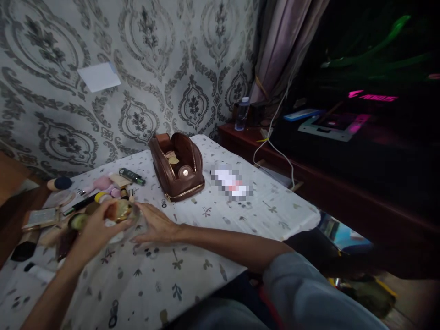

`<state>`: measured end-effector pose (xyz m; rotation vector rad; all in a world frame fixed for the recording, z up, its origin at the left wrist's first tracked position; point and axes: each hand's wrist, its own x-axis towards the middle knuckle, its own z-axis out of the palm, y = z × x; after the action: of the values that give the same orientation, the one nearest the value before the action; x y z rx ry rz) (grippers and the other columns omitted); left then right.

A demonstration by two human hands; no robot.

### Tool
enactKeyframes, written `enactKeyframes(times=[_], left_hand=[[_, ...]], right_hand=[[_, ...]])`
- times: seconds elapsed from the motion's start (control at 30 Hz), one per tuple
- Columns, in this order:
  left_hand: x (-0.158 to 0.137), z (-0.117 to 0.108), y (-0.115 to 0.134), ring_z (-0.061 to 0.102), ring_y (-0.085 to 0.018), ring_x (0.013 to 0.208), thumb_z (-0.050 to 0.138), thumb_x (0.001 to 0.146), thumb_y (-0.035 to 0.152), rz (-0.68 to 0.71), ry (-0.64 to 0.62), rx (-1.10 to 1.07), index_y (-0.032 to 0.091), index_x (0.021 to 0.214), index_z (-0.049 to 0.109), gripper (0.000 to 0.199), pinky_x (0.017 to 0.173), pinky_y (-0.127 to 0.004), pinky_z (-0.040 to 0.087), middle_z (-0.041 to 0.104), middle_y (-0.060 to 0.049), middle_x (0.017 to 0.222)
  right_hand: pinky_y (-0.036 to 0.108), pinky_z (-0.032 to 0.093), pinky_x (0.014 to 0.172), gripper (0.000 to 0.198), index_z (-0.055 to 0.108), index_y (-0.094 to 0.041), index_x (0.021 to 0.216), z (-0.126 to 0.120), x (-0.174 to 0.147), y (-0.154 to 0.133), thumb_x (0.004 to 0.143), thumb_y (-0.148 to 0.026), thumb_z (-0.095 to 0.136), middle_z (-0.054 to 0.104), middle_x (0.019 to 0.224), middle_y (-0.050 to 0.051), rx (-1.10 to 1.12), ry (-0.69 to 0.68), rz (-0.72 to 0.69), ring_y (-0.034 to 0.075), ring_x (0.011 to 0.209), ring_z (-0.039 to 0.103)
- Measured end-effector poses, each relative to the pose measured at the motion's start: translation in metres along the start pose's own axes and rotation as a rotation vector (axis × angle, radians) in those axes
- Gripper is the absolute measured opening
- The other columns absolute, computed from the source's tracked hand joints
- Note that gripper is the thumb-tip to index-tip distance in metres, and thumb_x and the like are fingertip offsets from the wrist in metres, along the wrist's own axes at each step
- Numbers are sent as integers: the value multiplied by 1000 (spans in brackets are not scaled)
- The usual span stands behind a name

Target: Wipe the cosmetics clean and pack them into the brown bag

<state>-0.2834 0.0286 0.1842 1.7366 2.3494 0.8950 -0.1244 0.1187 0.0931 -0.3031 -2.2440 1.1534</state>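
Observation:
My left hand (96,229) is closed around a small amber-and-gold glass bottle (123,211), just above the tablecloth. From the other side, my right hand (156,223) curves its fingers and thumb around the bottle's clear end, which is blurred. Makeup lies about my left hand: a dark green tube (132,176), a pink sponge-like piece (102,183), a flat compact (41,217) and a white tube (39,272). Beyond my right hand stands a brown leather bag (163,176), unzipped, with some small pale pieces (173,158) inside.
A blurred-out pale object (231,182) lies right of the bag on the patterned tablecloth (247,224). Past the table's right edge, a dark red desk (225,133) carries a water bottle (242,113); a white cable (273,123) hangs down there. Patterned wall stands behind.

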Motion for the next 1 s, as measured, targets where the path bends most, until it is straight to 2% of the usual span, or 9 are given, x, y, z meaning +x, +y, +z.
enactKeyframes(times=[0.17,0.27,0.37,0.43,0.5,0.6,0.67,0.8,1.0], left_hand=[[-17,50,-2,65,-30,104,66,71,53,52,-184,-128,20,121,57,60,91,-38,50,69,-9,113],[-18,56,-14,62,-31,115,69,69,55,29,-184,-263,19,130,51,72,98,-42,48,66,-11,123],[-17,48,-25,62,-30,113,74,64,55,-5,-146,-376,19,126,55,74,99,-42,48,67,-10,118],[-17,40,-30,65,-27,101,73,65,55,-42,-144,-410,19,115,62,63,91,-38,51,71,-8,107],[-18,33,-32,66,-22,79,69,69,59,-111,-163,-457,16,100,67,53,72,-31,53,71,-6,89],[-15,30,-27,54,-14,54,61,77,60,-190,-164,-535,14,92,69,49,50,-24,42,66,-1,69],[-10,32,-18,55,-14,57,58,82,54,-123,-92,-508,14,95,69,43,53,-23,43,66,-1,71],[-3,46,7,62,-20,90,46,94,38,135,62,-305,17,106,68,33,81,-30,49,70,-6,99],[-20,67,18,53,-27,118,42,99,32,473,-40,25,14,127,61,39,107,-47,41,60,-15,122]], right_hand=[[40,36,112,93,35,-15,145,-4,-9,16,68,-32,83,47,144,18,-23,55,101,29,134,46],[39,45,103,76,47,-16,136,-4,-10,22,70,-32,80,59,130,13,-15,85,100,28,120,58],[39,46,101,78,48,-16,136,-3,-9,24,68,-34,82,59,130,13,-3,111,113,28,119,58],[41,45,102,82,46,-17,139,-2,-8,26,67,-34,83,57,133,14,12,106,127,28,121,56],[42,44,103,84,45,-17,140,-2,-8,28,67,-32,82,58,133,14,16,94,139,29,122,56],[45,42,105,82,45,-16,140,-2,-8,30,68,-30,81,58,133,15,15,81,123,29,123,55],[45,42,105,80,45,-16,139,-2,-8,30,68,-30,80,58,132,15,27,76,100,29,121,55],[44,44,101,77,47,-14,136,-2,-8,27,68,-29,80,62,125,14,38,88,113,29,114,58],[42,50,90,57,56,-14,123,-2,-7,27,70,-26,75,65,115,11,60,109,81,27,100,62]])
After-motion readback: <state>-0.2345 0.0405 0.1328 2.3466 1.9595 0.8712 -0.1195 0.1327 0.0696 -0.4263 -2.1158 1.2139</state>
